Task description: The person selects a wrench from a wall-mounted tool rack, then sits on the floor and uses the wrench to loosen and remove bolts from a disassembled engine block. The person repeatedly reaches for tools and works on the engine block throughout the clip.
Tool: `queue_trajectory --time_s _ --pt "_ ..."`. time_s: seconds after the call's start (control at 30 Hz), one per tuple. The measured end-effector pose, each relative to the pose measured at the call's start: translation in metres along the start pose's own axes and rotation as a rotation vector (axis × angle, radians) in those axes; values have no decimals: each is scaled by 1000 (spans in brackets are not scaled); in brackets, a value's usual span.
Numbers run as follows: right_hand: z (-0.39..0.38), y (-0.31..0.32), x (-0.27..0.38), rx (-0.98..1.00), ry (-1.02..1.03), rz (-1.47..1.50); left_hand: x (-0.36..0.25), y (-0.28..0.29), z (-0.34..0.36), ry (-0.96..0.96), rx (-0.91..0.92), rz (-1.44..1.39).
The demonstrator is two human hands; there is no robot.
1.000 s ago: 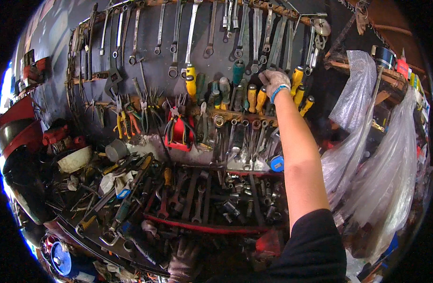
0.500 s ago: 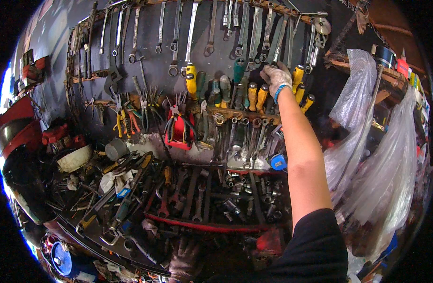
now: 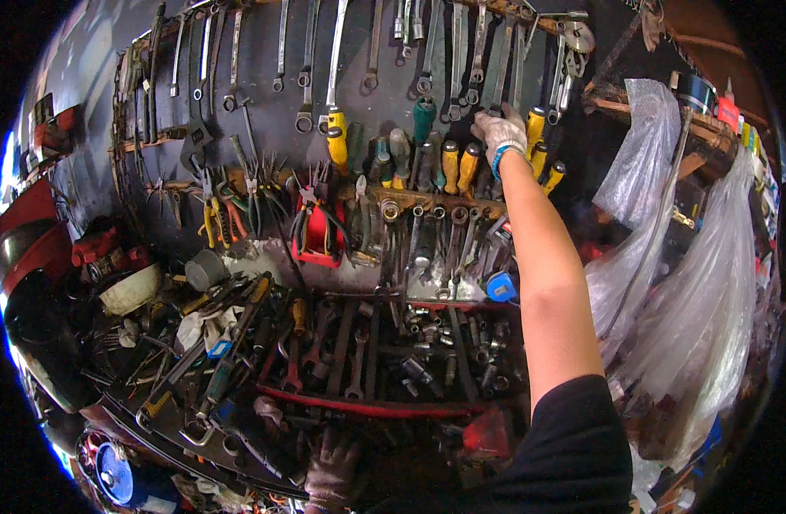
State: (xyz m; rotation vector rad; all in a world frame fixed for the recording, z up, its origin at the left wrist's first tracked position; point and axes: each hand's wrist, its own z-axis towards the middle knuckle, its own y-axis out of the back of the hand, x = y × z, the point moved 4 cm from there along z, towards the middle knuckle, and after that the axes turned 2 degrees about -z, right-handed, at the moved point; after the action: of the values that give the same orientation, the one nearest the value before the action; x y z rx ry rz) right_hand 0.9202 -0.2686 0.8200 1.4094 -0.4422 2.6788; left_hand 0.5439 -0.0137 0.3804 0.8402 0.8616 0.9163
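My gloved right hand (image 3: 501, 134) is at the lower end of a hanging wrench (image 3: 502, 68), toward one o'clock; whether its fingers clamp, I can't tell. The yellow handles (image 3: 468, 170) now sit slightly higher; my left hand (image 3: 331, 471), near six, stays, fingers apart.

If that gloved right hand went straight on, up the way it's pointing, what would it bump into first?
The right hand would probably meet the dark wrench hanging just above it on the grey wall; it may already touch its lower end, as depth is unclear there.
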Motion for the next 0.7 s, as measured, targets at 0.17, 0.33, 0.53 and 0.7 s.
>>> queue_trajectory --time_s 0.17,0.33,0.53,0.7 --pt "-1 -3 0 0 8 58 -2 8 -1 75 284 -21" --pt "3 -1 -3 -3 36 0 11 -17 -2 125 157 -135" --pt "3 0 -1 28 72 10 18 -31 -9 53 69 -94" --pt "0 -1 2 20 57 -61 17 -27 -6 15 -25 -105"
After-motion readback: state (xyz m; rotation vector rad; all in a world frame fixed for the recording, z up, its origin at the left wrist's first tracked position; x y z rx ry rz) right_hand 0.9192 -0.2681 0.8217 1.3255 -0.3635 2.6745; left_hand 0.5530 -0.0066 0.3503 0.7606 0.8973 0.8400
